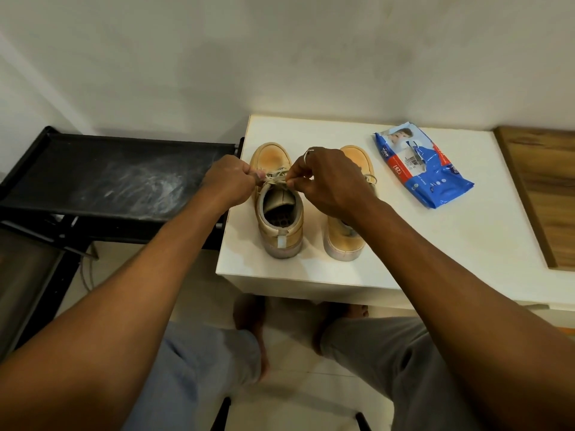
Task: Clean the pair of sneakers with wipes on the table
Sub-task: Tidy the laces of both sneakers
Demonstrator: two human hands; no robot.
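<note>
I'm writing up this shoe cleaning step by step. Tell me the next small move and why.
Probably finish with the laces of the left sneaker, since both hands, left and right, pinch them, then reach for the wipes pack, which lies untouched beside the right sneaker.

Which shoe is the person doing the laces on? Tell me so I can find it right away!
Look at the white table against the wall. Two tan sneakers stand side by side on it, toes toward the wall. It is the left sneaker, nearest the black rack and farthest from the blue wipes pack; both hands pinch its laces, and its opening is uncovered.
</note>
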